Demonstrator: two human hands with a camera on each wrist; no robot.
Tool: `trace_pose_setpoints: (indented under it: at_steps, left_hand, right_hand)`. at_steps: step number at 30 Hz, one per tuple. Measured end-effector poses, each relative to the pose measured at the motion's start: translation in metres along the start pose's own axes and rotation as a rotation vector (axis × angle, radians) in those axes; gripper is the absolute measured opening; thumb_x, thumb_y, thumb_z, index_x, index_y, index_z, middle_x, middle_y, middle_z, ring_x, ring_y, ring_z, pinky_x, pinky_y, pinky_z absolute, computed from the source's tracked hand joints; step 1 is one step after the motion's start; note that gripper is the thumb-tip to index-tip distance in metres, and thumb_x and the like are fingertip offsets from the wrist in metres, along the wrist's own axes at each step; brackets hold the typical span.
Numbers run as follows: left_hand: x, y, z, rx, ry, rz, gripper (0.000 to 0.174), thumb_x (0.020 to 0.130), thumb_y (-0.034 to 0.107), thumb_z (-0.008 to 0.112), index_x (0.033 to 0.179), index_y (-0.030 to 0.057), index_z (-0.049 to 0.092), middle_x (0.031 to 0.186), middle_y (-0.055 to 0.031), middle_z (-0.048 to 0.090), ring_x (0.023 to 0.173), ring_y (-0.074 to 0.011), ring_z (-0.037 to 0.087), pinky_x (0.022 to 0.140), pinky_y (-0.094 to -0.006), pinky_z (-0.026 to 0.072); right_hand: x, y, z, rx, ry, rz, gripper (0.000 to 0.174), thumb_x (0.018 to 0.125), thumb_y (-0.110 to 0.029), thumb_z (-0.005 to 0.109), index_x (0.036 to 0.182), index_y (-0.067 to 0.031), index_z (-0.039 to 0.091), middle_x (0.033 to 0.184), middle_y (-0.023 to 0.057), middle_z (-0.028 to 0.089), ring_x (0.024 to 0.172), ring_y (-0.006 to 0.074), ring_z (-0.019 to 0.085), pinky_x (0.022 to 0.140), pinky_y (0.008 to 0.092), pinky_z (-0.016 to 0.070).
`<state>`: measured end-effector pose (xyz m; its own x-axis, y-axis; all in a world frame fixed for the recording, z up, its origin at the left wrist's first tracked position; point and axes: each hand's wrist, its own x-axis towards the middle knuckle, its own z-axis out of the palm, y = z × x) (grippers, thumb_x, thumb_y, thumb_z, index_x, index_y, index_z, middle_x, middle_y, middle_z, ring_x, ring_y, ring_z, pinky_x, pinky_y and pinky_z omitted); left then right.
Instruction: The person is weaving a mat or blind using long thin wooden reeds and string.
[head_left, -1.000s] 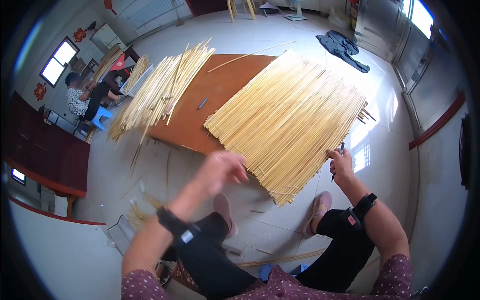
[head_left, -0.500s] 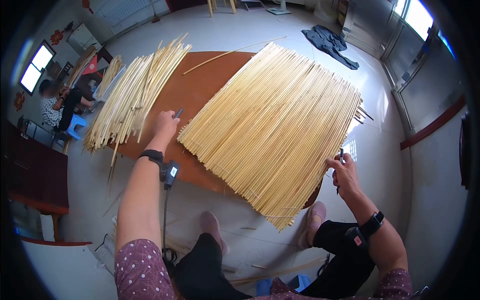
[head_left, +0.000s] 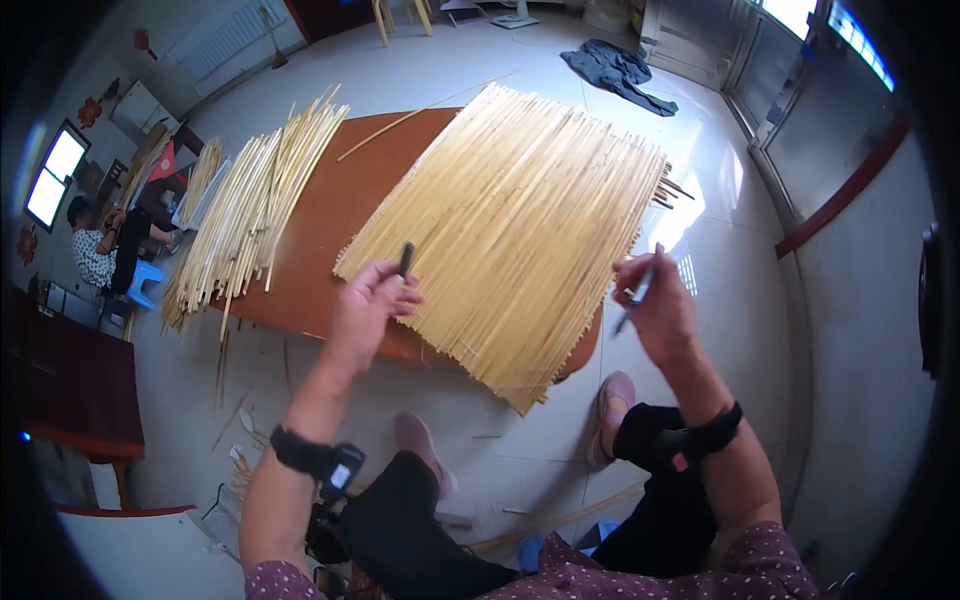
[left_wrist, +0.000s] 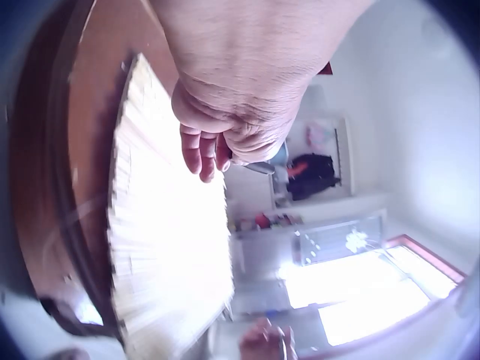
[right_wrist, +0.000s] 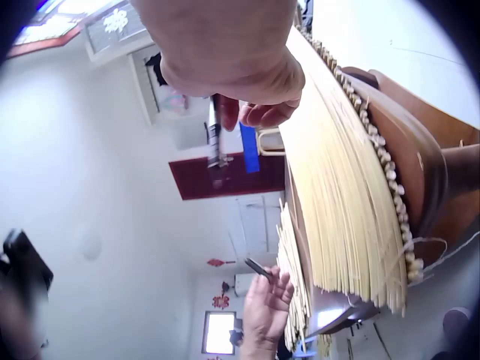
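On my feed, the left hand [head_left: 368, 312] pinches a dark pen [head_left: 407, 260] between thumb and fingers, raised near the mat's [head_left: 505, 225] near left edge. I have the right hand [head_left: 667, 315] with fingers curled round a slim tool [head_left: 642, 289], just off the mat's right edge. Mat lies on the brown table [head_left: 305, 245], loose sticks [head_left: 250, 210] left of it.

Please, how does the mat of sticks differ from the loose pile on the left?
The mat is wider; the pile is narrower. The mat is a flat sheet with its sticks side by side, while the pile is loose, with some sticks crossing and uneven ends. Both are pale yellow and lie at least partly on the brown table.
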<state>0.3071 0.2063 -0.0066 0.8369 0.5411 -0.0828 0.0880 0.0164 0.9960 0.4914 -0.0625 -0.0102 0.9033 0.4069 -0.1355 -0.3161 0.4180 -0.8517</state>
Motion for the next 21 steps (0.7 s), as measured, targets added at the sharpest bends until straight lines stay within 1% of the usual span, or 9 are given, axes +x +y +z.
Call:
trace_pose_setpoints:
  at_steps: [2,4,5,6,8,9,11,15,21]
  left_hand:
    - [-0.049,0.011,0.049,-0.156,-0.076,-0.099,0.019,0.093,0.013,0.051,0.108,0.0007,0.054,0.090,-0.0067,0.063,0.077,-0.0148,0.063,0.071,-0.0284,0.0527]
    - [-0.082,0.017,0.076,-0.230,-0.118,-0.143,0.020,0.093,0.012,0.052,0.109,0.0000,0.053,0.092,-0.0072,0.063,0.079,-0.0157,0.064,0.073,-0.0291,0.0531]
    - [-0.094,0.017,0.085,-0.299,-0.150,-0.172,0.021,0.093,0.011,0.052,0.110,-0.0006,0.053,0.094,-0.0077,0.062,0.081,-0.0166,0.064,0.075,-0.0297,0.0535]
    - [-0.103,0.013,0.091,-0.302,-0.153,-0.177,0.021,0.093,0.011,0.052,0.110,-0.0006,0.053,0.094,-0.0077,0.062,0.081,-0.0166,0.064,0.075,-0.0297,0.0535]
    - [-0.111,0.003,0.099,-0.378,-0.109,-0.191,0.021,0.092,0.014,0.054,0.111,0.0033,0.053,0.093,-0.0067,0.063,0.081,-0.0180,0.064,0.076,-0.0329,0.0537]
    - [-0.112,-0.001,0.101,-0.378,-0.108,-0.191,0.021,0.092,0.014,0.054,0.111,0.0033,0.053,0.093,-0.0067,0.063,0.081,-0.0180,0.064,0.076,-0.0329,0.0537]
    - [-0.112,-0.010,0.105,-0.625,-0.045,-0.217,0.026,0.092,0.015,0.055,0.116,0.0057,0.051,0.094,-0.0062,0.064,0.085,-0.0188,0.064,0.078,-0.0332,0.0538]
    - [-0.100,-0.018,0.095,-0.783,-0.010,-0.182,0.032,0.093,0.015,0.053,0.124,0.0067,0.048,0.094,-0.0050,0.064,0.091,-0.0186,0.064,0.084,-0.0340,0.0528]
    - [-0.089,-0.034,0.081,-0.796,0.000,-0.164,0.025,0.093,0.014,0.053,0.116,0.0051,0.051,0.099,-0.0075,0.063,0.093,-0.0211,0.063,0.087,-0.0371,0.0514]
  right_hand:
    - [-0.033,0.001,0.012,-0.028,-0.108,0.234,0.043,0.097,-0.042,0.039,0.081,-0.0059,0.055,0.072,0.0037,0.057,0.048,0.0087,0.045,0.045,0.0215,0.0350]
    - [-0.045,0.009,0.010,0.215,-0.363,0.365,0.043,0.097,-0.044,0.039,0.082,-0.0066,0.054,0.070,0.0031,0.056,0.049,0.0085,0.044,0.045,0.0202,0.0329]
    - [-0.048,0.009,0.013,0.302,-0.383,0.382,0.040,0.097,-0.043,0.042,0.085,-0.0067,0.054,0.069,0.0029,0.054,0.051,0.0098,0.049,0.046,0.0219,0.0379]
    - [-0.052,0.010,0.019,0.299,-0.377,0.384,0.040,0.097,-0.043,0.042,0.085,-0.0067,0.054,0.069,0.0029,0.054,0.051,0.0098,0.049,0.046,0.0219,0.0379]
    - [-0.057,0.010,0.029,0.373,-0.276,0.316,0.035,0.097,-0.038,0.045,0.089,-0.0055,0.053,0.069,0.0037,0.054,0.055,0.0123,0.054,0.050,0.0252,0.0448]
    - [-0.056,0.013,0.026,0.389,-0.318,0.296,0.030,0.096,-0.033,0.047,0.091,-0.0040,0.052,0.072,0.0055,0.056,0.059,0.0146,0.058,0.055,0.0285,0.0500]
    - [-0.056,0.015,0.024,0.402,-0.289,0.301,0.029,0.097,-0.031,0.047,0.091,-0.0037,0.052,0.074,0.0060,0.057,0.060,0.0144,0.059,0.056,0.0281,0.0511]
    - [-0.055,0.020,0.023,0.384,-0.295,0.323,0.024,0.097,-0.026,0.047,0.092,-0.0036,0.052,0.079,0.0076,0.059,0.065,0.0147,0.062,0.062,0.0281,0.0550]
    - [-0.053,0.026,0.033,0.397,-0.330,0.345,0.020,0.096,-0.021,0.048,0.093,-0.0024,0.052,0.083,0.0090,0.061,0.072,0.0173,0.065,0.067,0.0296,0.0573]
